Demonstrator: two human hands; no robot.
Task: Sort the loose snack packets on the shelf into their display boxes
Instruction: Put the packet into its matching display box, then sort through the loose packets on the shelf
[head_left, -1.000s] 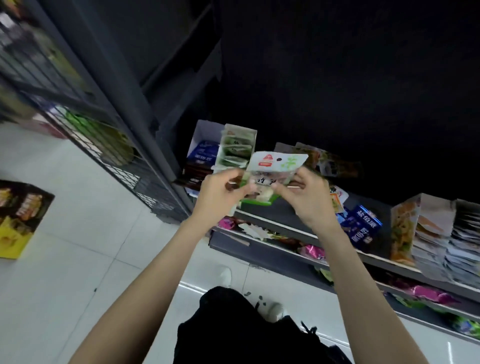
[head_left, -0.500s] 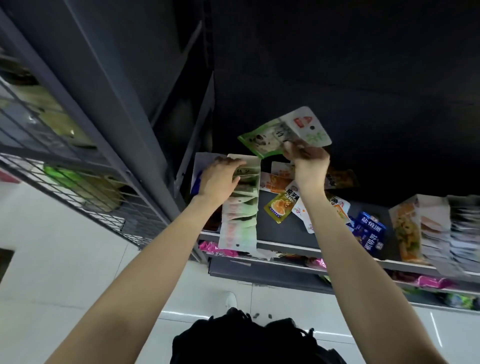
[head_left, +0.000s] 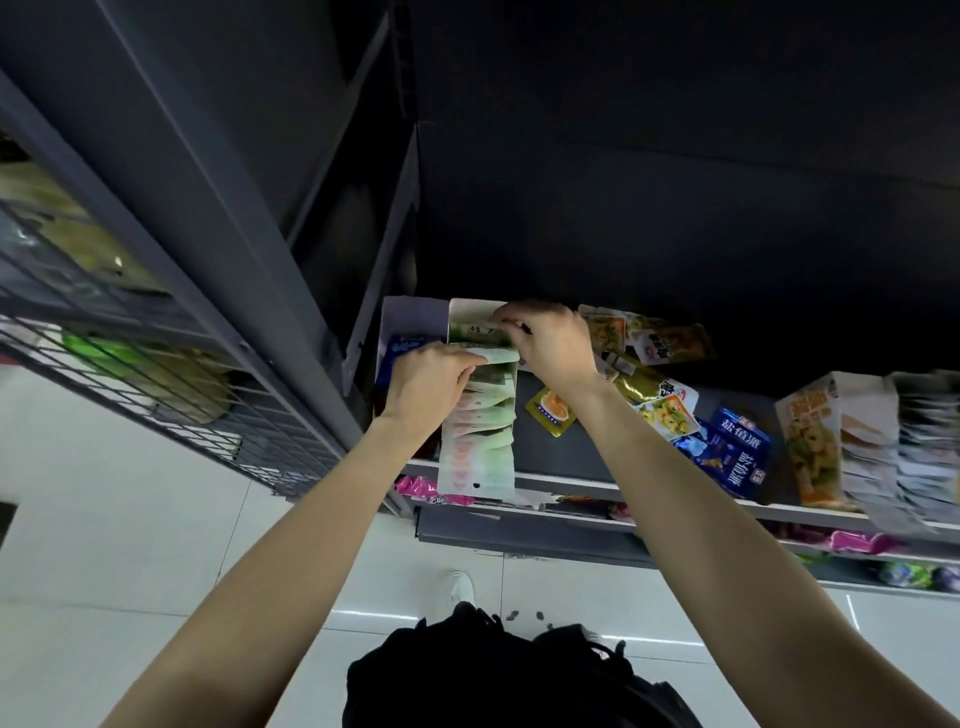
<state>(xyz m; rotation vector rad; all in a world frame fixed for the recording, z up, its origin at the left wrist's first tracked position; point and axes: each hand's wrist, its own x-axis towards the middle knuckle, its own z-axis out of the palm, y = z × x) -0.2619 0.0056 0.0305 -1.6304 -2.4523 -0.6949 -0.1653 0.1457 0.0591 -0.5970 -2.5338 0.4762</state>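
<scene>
Half a second before, the right hand (head_left: 550, 345) had held the green packet (head_left: 480, 335) high above the shelf (head_left: 561, 483); it had since come down to the back of the green box (head_left: 478, 410), pinching the packet into the row. Left hand (head_left: 428, 387) gripped the front packets, parting them. This packet looked nearly filed; loose packets (head_left: 644, 374) remained beside the box.

Green-and-white snack packets (head_left: 480, 415) overlapping in a white display box (head_left: 470, 310) on the shelf (head_left: 561, 480)
</scene>
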